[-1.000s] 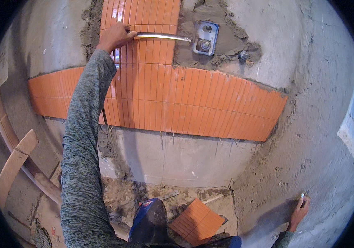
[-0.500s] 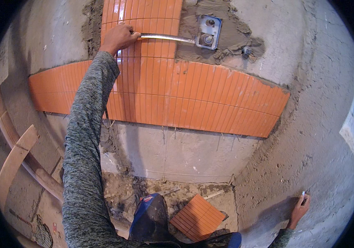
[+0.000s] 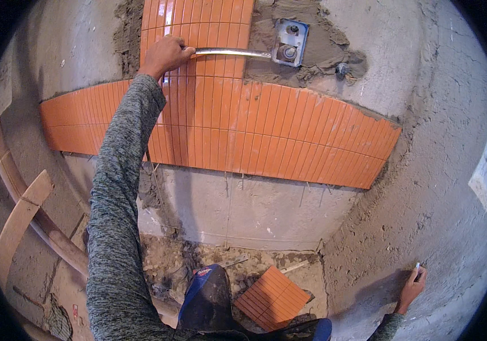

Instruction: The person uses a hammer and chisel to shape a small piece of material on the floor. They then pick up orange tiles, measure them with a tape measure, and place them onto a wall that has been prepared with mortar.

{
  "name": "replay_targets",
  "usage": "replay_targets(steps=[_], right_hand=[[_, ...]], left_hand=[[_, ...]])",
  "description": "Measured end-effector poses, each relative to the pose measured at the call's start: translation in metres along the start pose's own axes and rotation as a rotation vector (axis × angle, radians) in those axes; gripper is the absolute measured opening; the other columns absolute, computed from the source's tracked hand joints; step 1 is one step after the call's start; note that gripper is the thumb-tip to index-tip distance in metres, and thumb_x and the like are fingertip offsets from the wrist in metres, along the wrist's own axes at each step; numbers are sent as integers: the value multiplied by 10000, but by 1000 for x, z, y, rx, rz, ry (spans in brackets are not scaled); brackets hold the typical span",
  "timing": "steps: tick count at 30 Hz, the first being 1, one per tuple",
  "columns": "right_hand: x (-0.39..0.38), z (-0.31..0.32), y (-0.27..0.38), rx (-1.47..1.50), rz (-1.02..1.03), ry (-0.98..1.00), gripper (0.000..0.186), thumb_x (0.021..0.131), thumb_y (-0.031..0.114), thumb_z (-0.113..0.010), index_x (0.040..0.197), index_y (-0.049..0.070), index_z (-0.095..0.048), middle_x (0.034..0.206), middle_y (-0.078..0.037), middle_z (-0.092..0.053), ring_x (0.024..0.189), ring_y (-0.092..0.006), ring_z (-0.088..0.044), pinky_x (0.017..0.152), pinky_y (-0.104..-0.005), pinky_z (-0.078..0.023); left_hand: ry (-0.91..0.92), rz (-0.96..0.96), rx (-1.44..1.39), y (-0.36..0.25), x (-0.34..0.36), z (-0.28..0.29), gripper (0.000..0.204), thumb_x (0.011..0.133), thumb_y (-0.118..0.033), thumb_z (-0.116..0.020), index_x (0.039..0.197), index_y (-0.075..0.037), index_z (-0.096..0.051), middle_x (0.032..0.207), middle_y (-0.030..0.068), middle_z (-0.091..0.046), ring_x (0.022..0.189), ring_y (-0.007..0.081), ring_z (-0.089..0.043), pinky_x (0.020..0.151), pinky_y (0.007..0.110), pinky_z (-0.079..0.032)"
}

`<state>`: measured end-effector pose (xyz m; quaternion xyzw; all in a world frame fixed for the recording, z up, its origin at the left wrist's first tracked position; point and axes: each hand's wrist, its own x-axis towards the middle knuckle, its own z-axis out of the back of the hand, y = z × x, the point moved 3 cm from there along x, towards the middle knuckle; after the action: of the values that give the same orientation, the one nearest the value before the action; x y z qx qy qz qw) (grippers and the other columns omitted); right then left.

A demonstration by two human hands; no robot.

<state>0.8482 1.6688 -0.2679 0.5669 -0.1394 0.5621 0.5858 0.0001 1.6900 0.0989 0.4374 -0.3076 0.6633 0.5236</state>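
My left hand (image 3: 166, 57) is raised against the orange ribbed wall tiles (image 3: 206, 108), its fingers closed on the left end of a shiny silver strip (image 3: 229, 52). The strip runs right to the edge of a metal plate (image 3: 289, 42) with two round fittings, set in grey mortar. Whether strip and plate are joined I cannot tell. Low on the right, my right hand (image 3: 411, 288) is closed near the rough grey wall. A small whitish tip of something sticks up from its fingers; the rest is hidden.
A loose orange tile sheet (image 3: 272, 296) lies on the debris-strewn floor near my knee (image 3: 206, 295). At left, a wooden board (image 3: 23, 219) crosses a long curved pole (image 3: 56, 238). Beside the plate, a small pipe fitting (image 3: 341, 70) pokes out of the mortar.
The view has shifted very slightly, so the tiles, plate and left hand appear a little displaced. Both hands keep the same grip.
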Motion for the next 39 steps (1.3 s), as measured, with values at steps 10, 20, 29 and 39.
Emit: replay_targets(steps=[10,20,29,39], right_hand=[[-2,-1,-5,-19,-2,10,200,1000,155,-535,920,-27,-545,829,-106,-540,788,-239,-510,766,-363,-443],[-1,-1,-7,-43,15,-10,205,1000,156,-539,910,-28,-546,828,-111,-546,787,-242,-515,765,-363,-449],[-2,-1,-2,-55,35,-11,223,1006,174,-536,904,-24,-550,822,-112,-551,786,-242,-521,764,-366,-450],[39,-89,149,408,-22,199,187,979,199,-555,917,25,-588,771,10,-484,696,-105,-435,619,-286,-391]], left_hand=[[-9,0,25,4,2,-9,440,891,-448,-592,855,-39,-751,765,153,-701,697,313,-676,696,485,-546],[5,39,35,-8,-4,1,442,890,-457,-608,869,-39,-748,792,155,-702,728,313,-680,715,489,-544],[-60,11,31,-4,-14,-7,428,898,-452,-591,910,-57,-755,829,156,-712,828,337,-696,755,488,-541],[45,88,-74,-3,-10,-8,448,905,-434,-638,935,2,-734,890,207,-691,836,339,-679,742,483,-520]])
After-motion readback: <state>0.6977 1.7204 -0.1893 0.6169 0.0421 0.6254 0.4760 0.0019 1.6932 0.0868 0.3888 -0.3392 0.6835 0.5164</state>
